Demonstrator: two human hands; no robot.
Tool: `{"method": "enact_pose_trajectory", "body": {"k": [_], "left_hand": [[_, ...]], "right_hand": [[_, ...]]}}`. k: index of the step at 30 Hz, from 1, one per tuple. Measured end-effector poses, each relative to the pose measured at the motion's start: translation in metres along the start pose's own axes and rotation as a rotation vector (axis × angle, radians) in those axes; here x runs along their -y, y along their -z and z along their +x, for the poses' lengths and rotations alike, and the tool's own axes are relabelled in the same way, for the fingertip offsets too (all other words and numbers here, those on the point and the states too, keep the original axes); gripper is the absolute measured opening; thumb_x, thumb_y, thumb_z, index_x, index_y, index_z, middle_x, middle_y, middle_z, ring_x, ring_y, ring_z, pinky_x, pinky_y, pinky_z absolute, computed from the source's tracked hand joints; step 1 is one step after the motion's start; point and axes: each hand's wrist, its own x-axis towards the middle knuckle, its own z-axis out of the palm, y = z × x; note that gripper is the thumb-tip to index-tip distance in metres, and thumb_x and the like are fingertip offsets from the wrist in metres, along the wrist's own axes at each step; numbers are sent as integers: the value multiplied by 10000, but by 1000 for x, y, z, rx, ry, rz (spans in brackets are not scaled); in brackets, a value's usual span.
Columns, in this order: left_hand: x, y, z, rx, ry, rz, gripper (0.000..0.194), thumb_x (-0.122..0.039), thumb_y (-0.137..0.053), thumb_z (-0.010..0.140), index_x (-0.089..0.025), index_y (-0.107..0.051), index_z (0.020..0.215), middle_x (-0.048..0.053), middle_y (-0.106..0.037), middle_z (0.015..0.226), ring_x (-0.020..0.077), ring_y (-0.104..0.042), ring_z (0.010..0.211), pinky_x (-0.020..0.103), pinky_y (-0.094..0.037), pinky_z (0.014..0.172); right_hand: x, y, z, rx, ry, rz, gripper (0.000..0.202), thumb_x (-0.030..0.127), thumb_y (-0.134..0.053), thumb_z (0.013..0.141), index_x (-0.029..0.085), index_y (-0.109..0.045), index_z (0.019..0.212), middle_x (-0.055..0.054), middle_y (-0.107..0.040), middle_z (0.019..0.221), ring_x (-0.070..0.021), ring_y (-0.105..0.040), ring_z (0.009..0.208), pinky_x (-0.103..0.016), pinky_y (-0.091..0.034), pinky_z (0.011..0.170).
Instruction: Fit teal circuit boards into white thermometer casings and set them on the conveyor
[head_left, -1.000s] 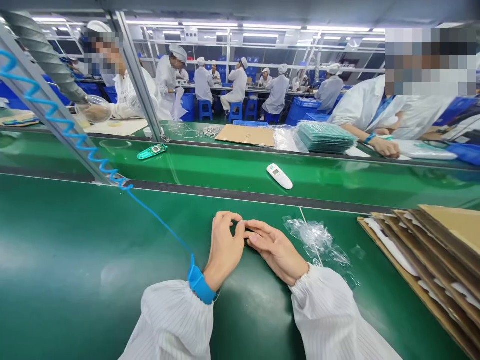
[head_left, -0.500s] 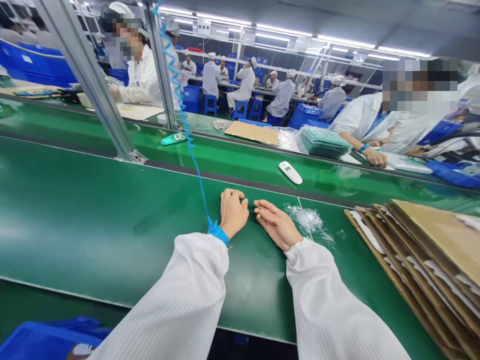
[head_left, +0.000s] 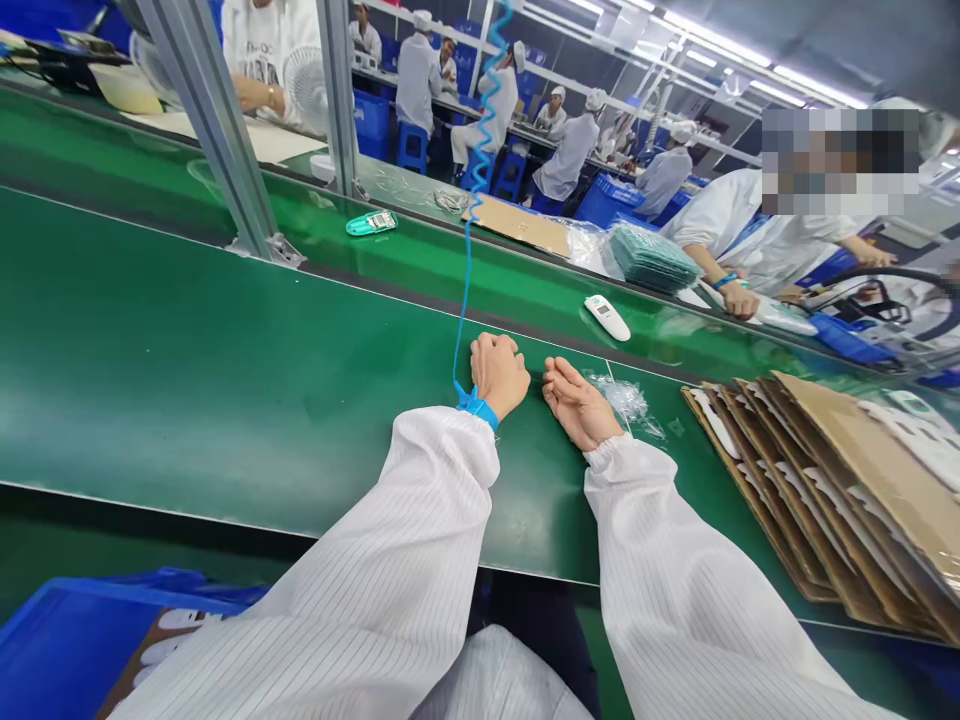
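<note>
My left hand rests on the green work surface as a loose fist with nothing visible in it. A blue wrist strap circles that wrist, and its coiled blue cord runs up and away. My right hand lies flat beside it, fingers together, holding nothing. The two hands are a small gap apart. A crumpled clear plastic bag lies just right of my right hand. Both arms are in white striped sleeves.
A fanned stack of cardboard sheets lies at the right. On the conveyor beyond sit a white handheld device and a teal one. Metal frame posts stand at the left. A blue bin is below. People in white work opposite.
My view has pulled back and dropped, so both arms stretch out longer. My left hand's pinching fingers have curled into a fist; my right hand lies still beside it.
</note>
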Motion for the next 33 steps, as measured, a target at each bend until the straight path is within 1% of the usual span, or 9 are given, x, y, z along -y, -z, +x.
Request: {"method": "enact_pose_trajectory", "body": {"k": [4, 11, 15, 20, 25, 27, 30, 32, 33], "left_hand": [[0, 3, 3, -10, 33, -6, 149, -121, -660, 901, -198, -532, 891, 107, -525, 1108, 268, -504, 1130, 398, -440, 953], [9, 10, 11, -66, 55, 53, 158, -94, -655, 899, -192, -530, 894, 112, -513, 1113, 265, -499, 1131, 385, -433, 953], [14, 9, 10, -72, 2, 120, 142, -100, -656, 896, -188, -548, 924, 110, -519, 1107, 261, -502, 1112, 377, -435, 949], [18, 8, 8, -50, -94, 246, 100, -127, -656, 894, -176, -586, 946, 113, -547, 1112, 269, -499, 1094, 383, -440, 949], [17, 7, 7, 4, -143, 345, 43, -157, -621, 919, -193, -607, 899, 88, -585, 1082, 259, -523, 1050, 399, -434, 955], [16, 7, 7, 29, -165, 380, 40, -169, -600, 933, -198, -617, 910, 76, -599, 1073, 249, -536, 1034, 395, -435, 948], [21, 14, 19, 117, -260, 475, 79, -225, -558, 979, -215, -635, 971, 61, -612, 1099, 230, -539, 1057, 370, -426, 973], [28, 26, 40, 157, -299, 554, 112, -266, -542, 1000, -223, -645, 989, 62, -613, 1125, 226, -526, 1103, 356, -399, 1026], [33, 35, 54, 154, -292, 590, 121, -273, -541, 1002, -220, -649, 982, 67, -613, 1131, 227, -518, 1127, 355, -382, 1053]], "right_hand": [[1, 0, 0, 26, -22, -38, 437, 273, -893, 654, 287, -686, 1038, -14, -645, 1268, -173, -628, 1052, -306, -574, 890], [0, 4, 4, 102, -35, -49, 408, 248, -898, 669, 297, -696, 1020, -11, -670, 1202, -170, -632, 994, -319, -553, 896], [0, 3, 4, 111, -81, 26, 400, 217, -916, 640, 287, -722, 982, 3, -674, 1185, -143, -638, 955, -274, -538, 905], [3, 1, 4, 144, -113, 117, 431, 200, -957, 591, 283, -741, 955, 18, -680, 1182, -127, -634, 978, -211, -533, 851], [5, 4, 5, 210, -167, 99, 431, 254, -967, 609, 268, -740, 976, -17, -689, 1182, -175, -621, 1069, -236, -524, 823], [5, 5, 6, 226, -170, 104, 431, 275, -968, 619, 258, -738, 983, -31, -693, 1173, -189, -617, 1087, -250, -520, 830], [3, 7, 7, 232, -165, 123, 430, 307, -966, 636, 246, -738, 996, -47, -695, 1172, -203, -616, 1096, -280, -519, 871], [2, 7, 7, 238, -167, 137, 433, 321, -968, 635, 240, -741, 995, -55, -700, 1157, -217, -615, 1111, -305, -513, 915], [1, 7, 7, 245, -166, 145, 430, 326, -966, 639, 240, -743, 997, -57, -702, 1150, -221, -612, 1122, -314, -507, 938]]}}
